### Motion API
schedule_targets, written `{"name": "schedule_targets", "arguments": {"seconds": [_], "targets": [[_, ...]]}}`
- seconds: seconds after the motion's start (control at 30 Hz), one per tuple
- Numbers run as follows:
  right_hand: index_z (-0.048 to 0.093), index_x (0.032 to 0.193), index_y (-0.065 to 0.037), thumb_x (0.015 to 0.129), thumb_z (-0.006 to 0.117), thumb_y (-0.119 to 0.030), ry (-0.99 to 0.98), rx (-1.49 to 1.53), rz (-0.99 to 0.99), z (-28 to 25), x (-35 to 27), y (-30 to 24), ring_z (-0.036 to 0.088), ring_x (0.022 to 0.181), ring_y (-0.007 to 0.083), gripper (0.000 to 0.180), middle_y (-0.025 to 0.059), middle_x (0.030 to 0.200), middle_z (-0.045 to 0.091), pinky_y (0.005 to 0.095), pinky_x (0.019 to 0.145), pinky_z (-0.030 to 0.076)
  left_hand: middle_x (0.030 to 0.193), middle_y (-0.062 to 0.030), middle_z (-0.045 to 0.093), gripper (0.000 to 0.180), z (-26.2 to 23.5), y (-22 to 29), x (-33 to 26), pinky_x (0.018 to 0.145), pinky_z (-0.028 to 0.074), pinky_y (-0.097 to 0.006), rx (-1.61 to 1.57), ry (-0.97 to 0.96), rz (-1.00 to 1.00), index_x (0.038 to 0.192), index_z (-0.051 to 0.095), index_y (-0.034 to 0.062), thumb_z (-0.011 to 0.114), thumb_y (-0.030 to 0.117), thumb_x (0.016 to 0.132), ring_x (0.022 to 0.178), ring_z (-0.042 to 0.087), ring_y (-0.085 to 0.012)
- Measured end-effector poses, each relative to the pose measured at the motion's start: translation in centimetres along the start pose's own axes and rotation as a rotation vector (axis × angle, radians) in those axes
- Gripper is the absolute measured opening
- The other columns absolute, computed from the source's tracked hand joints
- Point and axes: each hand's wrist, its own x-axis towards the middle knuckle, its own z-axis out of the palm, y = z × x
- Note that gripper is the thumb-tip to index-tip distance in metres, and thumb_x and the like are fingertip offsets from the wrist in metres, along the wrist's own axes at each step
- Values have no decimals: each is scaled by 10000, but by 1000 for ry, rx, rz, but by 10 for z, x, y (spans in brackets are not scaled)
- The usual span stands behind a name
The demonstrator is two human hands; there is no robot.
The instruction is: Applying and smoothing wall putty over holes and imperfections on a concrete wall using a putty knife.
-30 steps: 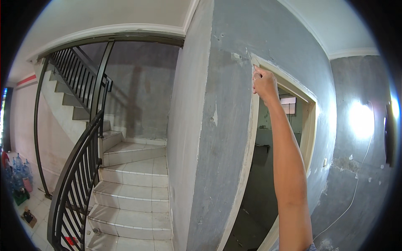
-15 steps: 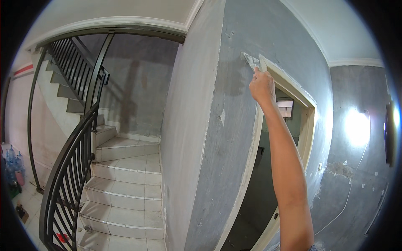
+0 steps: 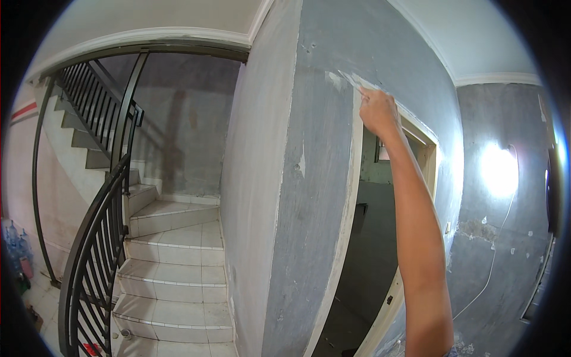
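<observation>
Head view: the right hand (image 3: 379, 111) is raised to the upper left corner of the door frame (image 3: 355, 154), its fingers closed around what looks like a scraper (image 3: 351, 80); the left hand is out of view, so I cannot tell what it does. The scraper's thin blade points up and left past that corner, over the gray wall (image 3: 324, 137), just beside a pale patch (image 3: 336, 81) between the frame's corner and the wall's long outer edge. Seen this small and nearly edge-on, the blade may be touching the wall or just off it. To work well here, I would lay the blade's whole edge evenly on the wall, at a low angle, so that neither corner digs a groove. Light, steady pressure should suit the patch, with strokes angled away from the frame to spare its edge. The arm (image 3: 419, 238) is stretched almost straight, which probably costs control; standing closer, with a bent elbow, would likely steady the stroke near the corner.
</observation>
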Motion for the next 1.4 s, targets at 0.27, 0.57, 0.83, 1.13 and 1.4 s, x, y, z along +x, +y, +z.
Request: {"name": "schedule_targets", "arguments": {"seconds": [0.27, 0.57, 0.83, 1.13, 1.4], "targets": [[611, 1221, -200, 913, 450, -168, -145, -176, -44, -9, 31, -3, 575, 1092, 321, 348, 142, 1175, 614, 426, 937, 458, 747, -236, 639, 298, -13, 21, -8, 609, 488, -475, -3, -50, -40, 861, 618, -28, 494, 241, 894, 733, 632, -404], [614, 1214, -224, 911, 451, -154, -157, -217, -102, -18, 9, 10, 600, 1019, 328, 351, 138, 1083, 643, 426, 911, 476, 734, -236, 642, 365, -30, 48, -22, 598, 491, -473, -60, -99, -159, 846, 629, -29, 470, 291, 923, 721, 639, -397], [630, 1193, -209, 910, 470, -163, 36, -98, -140, 2, 34, 16, 601, 967, 363, 328, 176, 1027, 633, 440, 868, 475, 680, -212, 639, 417, -29, 38, -19, 552, 487, -459, -90, -67, -120, 836, 627, -27, 443, 329, 949, 655, 642, -373], [538, 1271, -105, 905, 436, -132, 56, -32, -75, 58, 2, -4, 577, 1046, 384, 380, 219, 1105, 572, 481, 878, 472, 720, -242, 631, 341, -18, 28, -24, 566, 483, -467, -7, -91, -152, 828, 613, -24, 479, 275, 923, 697, 632, -399], [582, 1247, -143, 893, 427, -102, -283, -71, -94, -9, -20, -10, 572, 1074, 351, 389, 170, 1160, 593, 453, 909, 466, 717, -251, 618, 281, -24, 37, -23, 575, 469, -490, -88, -36, -89, 868, 613, -15, 483, 232, 891, 687, 614, -412]]}}
